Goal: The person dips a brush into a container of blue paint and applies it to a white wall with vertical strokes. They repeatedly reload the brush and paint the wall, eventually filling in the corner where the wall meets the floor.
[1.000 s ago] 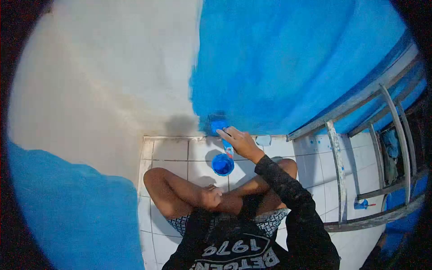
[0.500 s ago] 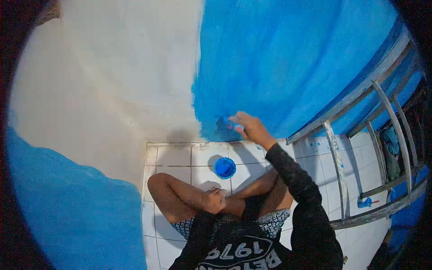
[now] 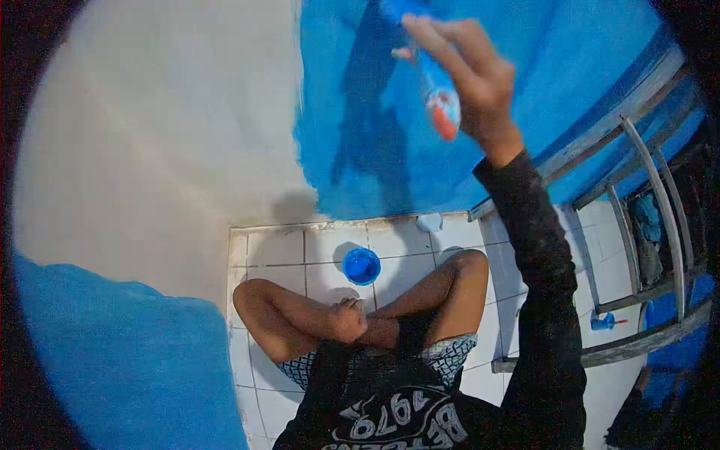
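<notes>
My right hand [image 3: 480, 79] is raised before the blue-painted wall [image 3: 450, 172], fingers closed round a paintbrush [image 3: 437, 90] with a blue and red handle. The brush's blue head points up and left at the top of the view. Low down, my left hand [image 3: 349, 321] rests by my crossed legs, its fingers curled; what it holds, if anything, is hidden. A small blue tub of blue paint [image 3: 361, 266] stands on the white tiles just beyond my legs.
A wooden ladder [image 3: 652, 176] leans at the right. Behind its lower part lies a blue item with a red tip [image 3: 606, 322]. Unpainted pale wall [image 3: 172, 112] spans the left, above a blue section [image 3: 127, 352]. A pale scrap [image 3: 430, 222] lies by the wall's foot.
My right hand has risen from low on the wall to the top of the view, with the brush now clearly visible. My left hand stays by my legs. The view has shifted slightly.
</notes>
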`<action>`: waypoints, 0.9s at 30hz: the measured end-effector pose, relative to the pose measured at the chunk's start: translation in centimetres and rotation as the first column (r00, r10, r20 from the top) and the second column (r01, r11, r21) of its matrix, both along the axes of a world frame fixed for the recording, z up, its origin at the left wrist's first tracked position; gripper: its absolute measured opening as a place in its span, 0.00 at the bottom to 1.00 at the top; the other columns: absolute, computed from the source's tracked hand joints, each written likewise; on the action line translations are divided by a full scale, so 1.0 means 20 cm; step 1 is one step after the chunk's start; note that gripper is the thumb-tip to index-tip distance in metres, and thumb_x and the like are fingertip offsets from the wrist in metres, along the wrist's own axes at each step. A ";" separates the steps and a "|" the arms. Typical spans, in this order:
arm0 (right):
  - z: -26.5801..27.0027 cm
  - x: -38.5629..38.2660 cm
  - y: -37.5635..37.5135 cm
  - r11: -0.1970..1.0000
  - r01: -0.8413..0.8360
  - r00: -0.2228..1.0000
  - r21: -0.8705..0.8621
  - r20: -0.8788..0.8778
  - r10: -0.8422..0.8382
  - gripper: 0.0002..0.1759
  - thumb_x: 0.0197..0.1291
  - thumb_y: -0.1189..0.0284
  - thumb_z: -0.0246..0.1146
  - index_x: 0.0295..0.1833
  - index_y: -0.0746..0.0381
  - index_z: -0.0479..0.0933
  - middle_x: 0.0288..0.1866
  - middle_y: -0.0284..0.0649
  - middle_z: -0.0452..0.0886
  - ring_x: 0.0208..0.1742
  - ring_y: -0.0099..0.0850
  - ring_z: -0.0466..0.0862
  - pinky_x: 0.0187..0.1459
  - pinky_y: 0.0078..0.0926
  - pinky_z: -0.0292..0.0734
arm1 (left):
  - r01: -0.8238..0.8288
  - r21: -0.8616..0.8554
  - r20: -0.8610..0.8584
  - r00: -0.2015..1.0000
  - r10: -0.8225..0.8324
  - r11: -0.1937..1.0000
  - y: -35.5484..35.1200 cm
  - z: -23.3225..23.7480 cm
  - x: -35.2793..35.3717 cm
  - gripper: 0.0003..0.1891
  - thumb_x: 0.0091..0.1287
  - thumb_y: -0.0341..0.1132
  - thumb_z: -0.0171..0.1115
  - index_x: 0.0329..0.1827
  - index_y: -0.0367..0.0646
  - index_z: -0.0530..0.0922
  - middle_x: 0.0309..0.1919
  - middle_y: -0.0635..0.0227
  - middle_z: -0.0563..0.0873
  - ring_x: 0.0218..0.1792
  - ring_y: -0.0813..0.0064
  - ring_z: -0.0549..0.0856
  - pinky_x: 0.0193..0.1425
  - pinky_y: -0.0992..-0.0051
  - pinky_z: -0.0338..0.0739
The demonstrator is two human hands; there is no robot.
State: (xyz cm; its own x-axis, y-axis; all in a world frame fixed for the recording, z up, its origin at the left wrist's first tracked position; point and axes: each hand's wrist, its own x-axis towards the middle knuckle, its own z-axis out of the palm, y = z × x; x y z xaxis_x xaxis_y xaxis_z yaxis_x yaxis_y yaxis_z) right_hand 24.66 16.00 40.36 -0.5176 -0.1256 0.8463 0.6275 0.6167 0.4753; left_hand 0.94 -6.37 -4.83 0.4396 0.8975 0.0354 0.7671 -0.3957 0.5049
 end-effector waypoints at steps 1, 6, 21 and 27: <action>-0.11 -0.02 -0.01 0.998 0.034 0.999 -0.060 0.004 -0.034 0.32 0.46 0.69 0.73 0.62 0.53 0.80 0.51 0.39 0.84 0.43 0.36 0.85 0.38 0.30 0.84 | 0.003 0.080 0.110 0.994 -0.012 0.997 0.00 -0.09 -0.01 0.15 0.58 0.35 0.61 0.48 0.41 0.83 0.48 0.52 0.86 0.49 0.48 0.85 0.52 0.51 0.81; -0.90 -0.06 -0.08 0.943 0.113 0.989 -0.312 0.128 -0.076 0.33 0.56 0.71 0.66 0.69 0.64 0.72 0.56 0.45 0.82 0.47 0.38 0.84 0.36 0.29 0.84 | -0.105 0.181 0.381 0.924 0.029 0.978 -0.02 -0.32 0.00 0.14 0.56 0.36 0.61 0.40 0.37 0.85 0.39 0.49 0.87 0.41 0.47 0.86 0.45 0.51 0.81; -1.29 0.01 -0.10 0.467 -0.128 0.991 -0.875 -0.092 0.099 0.25 0.60 0.74 0.65 0.65 0.59 0.74 0.49 0.48 0.80 0.50 0.51 0.80 0.51 0.43 0.78 | -0.499 0.620 0.701 0.700 -0.140 0.605 0.04 -0.24 0.11 0.08 0.51 0.32 0.59 0.26 0.34 0.82 0.22 0.52 0.83 0.23 0.50 0.83 0.27 0.57 0.76; -0.43 0.08 -0.07 0.730 -0.170 0.985 -0.662 -0.108 0.131 0.22 0.56 0.80 0.68 0.58 0.60 0.80 0.52 0.44 0.85 0.50 0.45 0.84 0.51 0.38 0.80 | -0.485 0.634 0.690 0.706 -0.158 0.602 0.04 -0.19 0.13 0.07 0.50 0.30 0.58 0.25 0.35 0.80 0.20 0.53 0.82 0.20 0.52 0.80 0.23 0.59 0.74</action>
State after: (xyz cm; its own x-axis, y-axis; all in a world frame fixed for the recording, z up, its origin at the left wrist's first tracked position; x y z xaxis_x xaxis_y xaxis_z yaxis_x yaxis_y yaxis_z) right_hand 26.26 14.65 31.82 -0.4953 0.4078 0.7670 0.5097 0.8514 -0.1235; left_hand 3.60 -5.52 -8.67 -0.1435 0.4429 0.8850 0.4731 -0.7548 0.4544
